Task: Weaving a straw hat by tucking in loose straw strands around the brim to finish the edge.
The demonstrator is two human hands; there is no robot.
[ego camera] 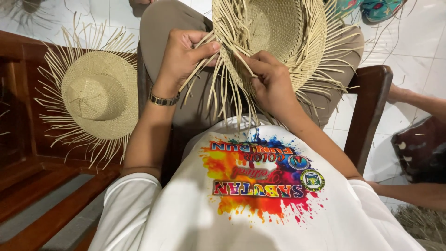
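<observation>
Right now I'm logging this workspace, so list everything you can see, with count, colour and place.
unfinished hat: one, pale straw, loose strips round the brim, on the lap, worked by both hands
second straw hat: one, pale straw, frayed brim, on the wooden bench at left
wooden bench: one, dark red-brown, left side
chair arm: one, dark wood, right side
floor tiles: white, strewn with straw bits
another person's arm: bare, right edge
watch: one, metal, on the left wrist
shirt: white with a colourful splash print
left hand: pinching straw strips
right hand: gripping the brim
</observation>
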